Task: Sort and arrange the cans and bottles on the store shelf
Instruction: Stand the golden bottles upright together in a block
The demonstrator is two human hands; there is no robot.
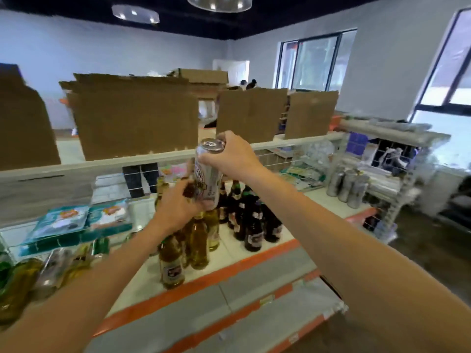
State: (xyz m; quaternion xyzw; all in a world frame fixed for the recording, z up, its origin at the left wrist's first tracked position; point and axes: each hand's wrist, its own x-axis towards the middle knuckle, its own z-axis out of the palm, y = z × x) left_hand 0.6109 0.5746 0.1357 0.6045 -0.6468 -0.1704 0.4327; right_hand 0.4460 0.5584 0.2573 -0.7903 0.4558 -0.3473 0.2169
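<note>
A tall silver can (207, 174) with a printed label is held upright above the bottles. My right hand (233, 155) grips it around the top rim. My left hand (178, 206) holds its lower part, and something dark shows between those fingers; I cannot tell what it is. Below stand several clear yellow-green bottles (197, 239) and, to their right, several dark brown bottles (252, 225) on the white shelf (229, 253) with an orange front edge.
More green and clear bottles (17, 284) lie at the lower left. Teal snack packets (63, 221) sit behind a wire divider. Silver cans (348, 184) stand at the shelf's right end. Cardboard sheets (132, 123) line the top shelf. Lower shelves step out below.
</note>
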